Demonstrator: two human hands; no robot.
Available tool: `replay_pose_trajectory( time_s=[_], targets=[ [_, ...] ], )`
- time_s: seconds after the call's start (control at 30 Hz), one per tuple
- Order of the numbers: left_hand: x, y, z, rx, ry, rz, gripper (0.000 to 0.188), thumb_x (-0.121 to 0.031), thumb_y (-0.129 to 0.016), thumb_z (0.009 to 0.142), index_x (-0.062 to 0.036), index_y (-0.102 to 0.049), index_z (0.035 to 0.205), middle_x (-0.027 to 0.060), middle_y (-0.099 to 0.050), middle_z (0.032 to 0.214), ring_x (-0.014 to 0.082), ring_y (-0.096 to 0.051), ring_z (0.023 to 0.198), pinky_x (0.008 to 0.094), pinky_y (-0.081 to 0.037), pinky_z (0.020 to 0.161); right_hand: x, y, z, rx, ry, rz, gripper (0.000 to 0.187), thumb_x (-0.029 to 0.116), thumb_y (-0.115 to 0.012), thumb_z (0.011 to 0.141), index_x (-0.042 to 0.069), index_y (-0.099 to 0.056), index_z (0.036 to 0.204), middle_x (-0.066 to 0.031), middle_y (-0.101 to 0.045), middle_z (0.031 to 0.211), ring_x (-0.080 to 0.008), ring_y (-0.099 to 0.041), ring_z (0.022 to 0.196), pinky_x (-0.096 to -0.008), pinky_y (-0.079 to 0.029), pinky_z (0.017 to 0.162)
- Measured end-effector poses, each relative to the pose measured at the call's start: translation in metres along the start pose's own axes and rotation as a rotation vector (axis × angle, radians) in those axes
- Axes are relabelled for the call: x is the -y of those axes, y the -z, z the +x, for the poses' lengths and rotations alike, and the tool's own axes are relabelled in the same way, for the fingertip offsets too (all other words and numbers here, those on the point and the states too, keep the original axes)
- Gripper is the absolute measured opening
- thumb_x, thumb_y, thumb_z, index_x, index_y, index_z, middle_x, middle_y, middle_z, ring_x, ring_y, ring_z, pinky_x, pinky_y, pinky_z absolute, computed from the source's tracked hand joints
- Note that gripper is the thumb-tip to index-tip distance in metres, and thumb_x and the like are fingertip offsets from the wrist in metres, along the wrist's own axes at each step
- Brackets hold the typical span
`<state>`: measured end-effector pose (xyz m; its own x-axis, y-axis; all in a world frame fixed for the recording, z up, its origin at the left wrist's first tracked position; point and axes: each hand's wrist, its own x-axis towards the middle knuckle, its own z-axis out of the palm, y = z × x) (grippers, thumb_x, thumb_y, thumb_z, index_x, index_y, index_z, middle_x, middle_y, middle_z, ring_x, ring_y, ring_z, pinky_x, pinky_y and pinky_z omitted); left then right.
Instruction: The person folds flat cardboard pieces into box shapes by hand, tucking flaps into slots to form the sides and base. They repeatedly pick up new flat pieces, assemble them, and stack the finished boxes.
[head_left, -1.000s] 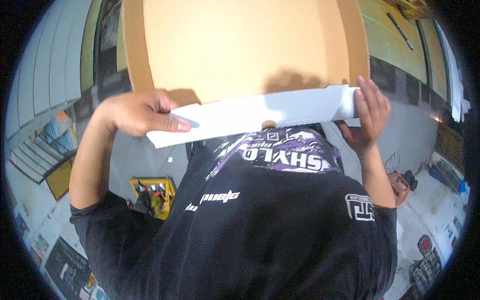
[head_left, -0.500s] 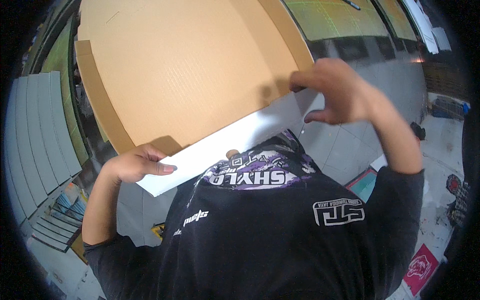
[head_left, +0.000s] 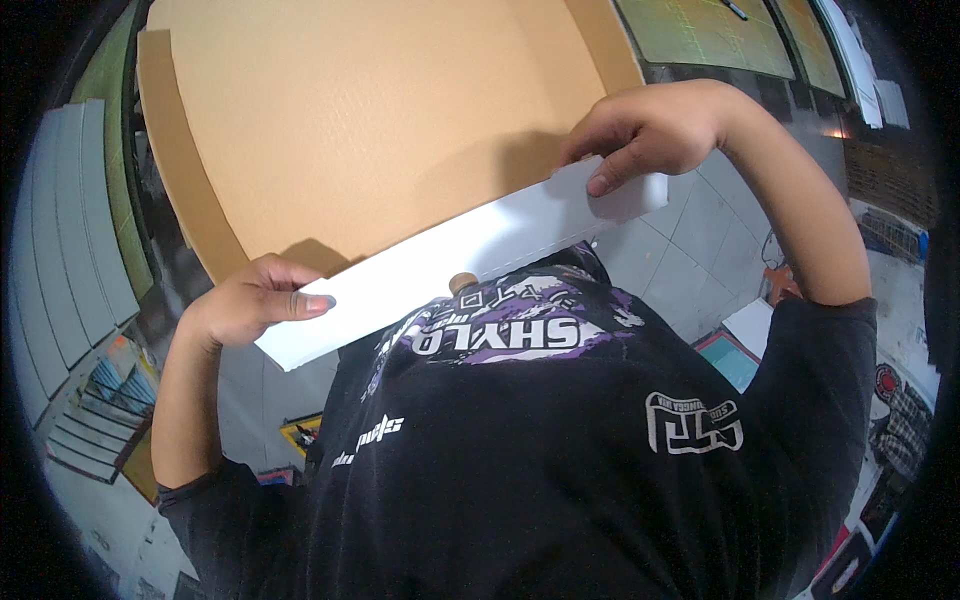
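A large shallow cardboard box (head_left: 370, 120), plain brown inside, spans the upper middle, with raised walls on its left and right sides. Its near wall or flap (head_left: 400, 265) shows a white outer face, slants up toward the right and has a small round brown spot. My left hand (head_left: 250, 303) is closed on the flap's left end, thumb on the white face and fingers behind it. Toward the right end, my right hand (head_left: 655, 135) pinches the same flap, its thumb on the white side; its other fingers are partly hidden behind the edge.
Grey slatted panels (head_left: 75, 230) stand at the left, above a wire rack (head_left: 85, 445). At the upper right is a yellow-green surface (head_left: 705, 35) with a pen (head_left: 735, 9) on it. A teal framed panel (head_left: 730, 360) lies on the tiled floor by my right arm.
My right thumb, apart from the flap before, now presses on its white face. The box has shifted slightly up and left in view. My left hand keeps its hold.
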<state>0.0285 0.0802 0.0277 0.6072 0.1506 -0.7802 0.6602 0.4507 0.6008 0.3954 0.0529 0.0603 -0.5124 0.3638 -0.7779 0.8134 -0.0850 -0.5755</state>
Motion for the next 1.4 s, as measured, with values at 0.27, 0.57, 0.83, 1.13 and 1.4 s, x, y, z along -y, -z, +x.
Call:
replay_pose_trajectory(
  time_s=[0.27,0.57,0.83,1.13,1.4],
  targets=[
    [0.022,-0.048,-0.013,-0.804,-0.517,0.759,0.042,-0.02,-0.07,0.075,-0.0029,-0.057,0.111,0.0121,-0.064,0.093,0.0245,-0.06,0.083,0.0326,-0.045,0.076,-0.005,-0.05,-0.011,-0.652,0.13,-0.183,0.043,0.022,-0.069,0.074,0.01,-0.056,0.113,-0.0154,-0.058,0.104,-0.0279,-0.057,0.097,-0.0368,-0.045,0.083],
    [0.103,-0.096,-0.001,-1.333,-0.596,1.365,0.045,-0.03,-0.069,0.073,-0.0182,-0.059,0.115,0.0178,-0.039,0.135,0.0378,-0.032,0.127,0.0497,-0.019,0.103,-0.042,-0.121,-0.004,-1.206,0.414,-0.818,0.05,0.022,-0.077,0.06,0.016,-0.06,0.106,-0.0153,-0.049,0.125,-0.0324,-0.051,0.11,-0.0474,-0.038,0.092],
    [0.12,-0.081,0.01,-1.453,-0.868,0.918,0.057,-0.029,-0.069,0.073,-0.0114,-0.052,0.124,0.0303,-0.019,0.141,0.048,-0.018,0.131,0.0594,-0.017,0.103,-0.069,-0.131,0.023,-1.389,0.574,-0.697,0.051,0.013,-0.075,0.064,0.021,-0.056,0.111,-0.0168,-0.048,0.126,-0.036,-0.042,0.12,-0.0521,-0.034,0.096],
    [0.107,-0.084,0.009,-1.485,-0.604,1.215,0.056,-0.04,-0.06,0.079,-0.0075,-0.051,0.124,0.0186,-0.042,0.134,0.0429,-0.028,0.129,0.0533,-0.019,0.104,-0.06,-0.127,0.023,-1.36,0.466,-0.851,0.051,0.015,-0.069,0.069,0.008,-0.048,0.116,-0.0129,-0.051,0.126,-0.0335,-0.045,0.118,-0.0472,-0.036,0.094],
    [0.086,-0.087,-0.005,-1.254,-0.453,1.258,0.049,-0.022,-0.062,0.071,-0.0055,-0.055,0.117,0.0135,-0.055,0.118,0.0297,-0.05,0.111,0.0459,-0.031,0.096,-0.042,-0.115,0.011,-1.121,0.417,-0.792,0.032,0.009,-0.061,0.072,0.008,-0.055,0.104,-0.0129,-0.059,0.113,-0.0315,-0.058,0.1,-0.0452,-0.044,0.082]
  ],
)
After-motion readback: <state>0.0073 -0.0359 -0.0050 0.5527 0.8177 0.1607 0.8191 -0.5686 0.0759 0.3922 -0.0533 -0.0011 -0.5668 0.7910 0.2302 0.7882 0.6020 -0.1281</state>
